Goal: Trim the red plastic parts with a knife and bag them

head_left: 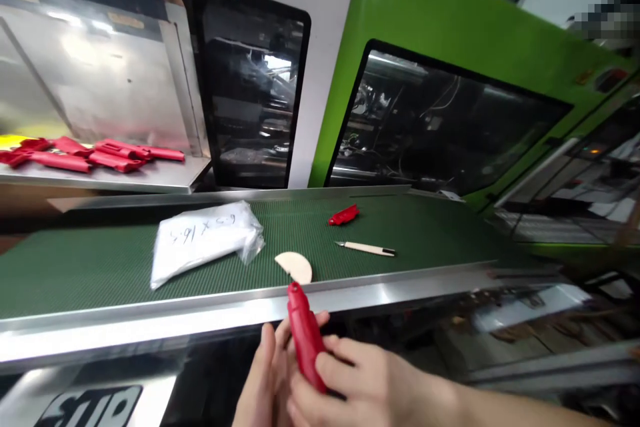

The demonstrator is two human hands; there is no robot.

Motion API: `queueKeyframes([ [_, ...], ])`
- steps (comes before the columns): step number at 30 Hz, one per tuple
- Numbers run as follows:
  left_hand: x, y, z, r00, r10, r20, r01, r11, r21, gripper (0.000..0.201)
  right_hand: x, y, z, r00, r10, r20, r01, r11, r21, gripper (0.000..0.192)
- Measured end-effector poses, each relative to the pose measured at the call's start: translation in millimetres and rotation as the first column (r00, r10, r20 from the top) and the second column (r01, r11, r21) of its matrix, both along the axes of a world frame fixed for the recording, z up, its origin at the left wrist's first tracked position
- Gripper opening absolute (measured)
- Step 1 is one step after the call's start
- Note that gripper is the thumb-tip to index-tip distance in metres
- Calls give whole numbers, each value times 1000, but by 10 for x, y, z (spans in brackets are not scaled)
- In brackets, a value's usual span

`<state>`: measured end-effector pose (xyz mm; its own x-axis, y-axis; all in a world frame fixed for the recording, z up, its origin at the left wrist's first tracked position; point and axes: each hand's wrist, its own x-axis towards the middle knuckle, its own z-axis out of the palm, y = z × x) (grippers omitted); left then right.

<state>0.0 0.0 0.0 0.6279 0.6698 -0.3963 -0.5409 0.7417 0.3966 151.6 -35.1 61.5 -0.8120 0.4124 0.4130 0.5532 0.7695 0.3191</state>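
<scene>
A long red plastic part [305,333] is tilted in front of the conveyor's near rail, with a small hole at its upper end. My right hand [360,380] grips its lower end between thumb and fingers. Behind the part curl the fingers of my left hand [267,380], cradling it, while the left thumb stands apart from it. Just beyond the part's tip lies a cream half-round piece [297,267] on the green belt [280,220]. Farther right on the belt are a craft knife [367,249] with a pale handle and a small red plastic piece [344,215].
A white plastic bag [200,237] with handwriting lies on the belt at left. Several red parts [115,155] are heaped on a metal shelf [173,177]. Behind the belt stands a green machine [395,7] with dark windows. The metal rail [225,310] edges the belt nearest me.
</scene>
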Motion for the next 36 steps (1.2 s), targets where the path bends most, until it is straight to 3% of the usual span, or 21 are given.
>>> queueKeyframes([
  [3, -181, -35, 71, 998, 28, -64, -25, 999, 44, 31, 34, -29, -38, 995, 61, -78, -67, 995, -80, 24],
  [5, -313, -88, 51, 997, 61, -57, -56, 996, 76, 29, 387, 86, -81, 985, -76, -154, 62, 994, -91, 28],
  [6, -368, -125, 29, 998, 61, -25, -59, 995, 77, 33, 624, 185, -119, 944, -280, -172, 264, 958, -112, 28],
  [7, -413, -169, 4, 998, 57, 10, -58, 995, 77, 38, 875, 303, -171, 840, -527, -129, 508, 848, -154, 30],
  [8, -448, -217, -19, 998, 57, 42, -60, 995, 75, 42, 1121, 429, -235, 766, -632, -114, 611, 772, -177, 33],
  [10, -499, -318, -54, 995, 60, 84, -66, 995, 68, 48, 1540, 659, -390, 717, -695, -48, 669, 707, -230, 31],
  [13, -554, -461, -89, 994, 75, 79, -80, 995, 53, 49, 1889, 850, -610, 716, -696, 49, 673, 670, -315, 25],
  [18, -622, -633, -220, 996, 72, 59, -79, 989, 122, 33, 1862, 810, -697, 668, -745, -10, 702, 634, -325, 28],
  [23, -640, -681, -359, 1000, 8, 16, -12, 954, 301, 30, 1271, 242, -512, 492, -822, -288, 782, 562, -269, 21],
  [25, -607, -675, -369, 999, 10, -33, 2, 937, 349, 31, 888, -120, -517, 377, -822, -427, 647, 564, -514, 9],
  [27, -539, -661, -357, 993, 53, -105, -16, 945, 326, 30, 483, -477, -618, 381, -785, -488, 239, 593, -769, 8],
  [28, -495, -651, -346, 987, 86, -136, -44, 957, 287, 29, 293, -633, -697, 390, -784, -483, 54, 543, -838, 6],
  [31, -351, -613, -313, 970, 168, -174, -150, 982, 114, 29, -177, -964, -957, 304, -853, -424, -242, 361, -901, 8],
  [33, -264, -597, -297, 965, 184, -188, -181, 983, 34, 31, -392, -1069, -1083, 219, -902, -372, -385, 271, -882, 19],
  [36, -161, -620, -282, 954, 181, -237, -180, 983, 27, 33, -569, -1108, -1160, 79, -934, -348, -518, 260, -815, 31],
])
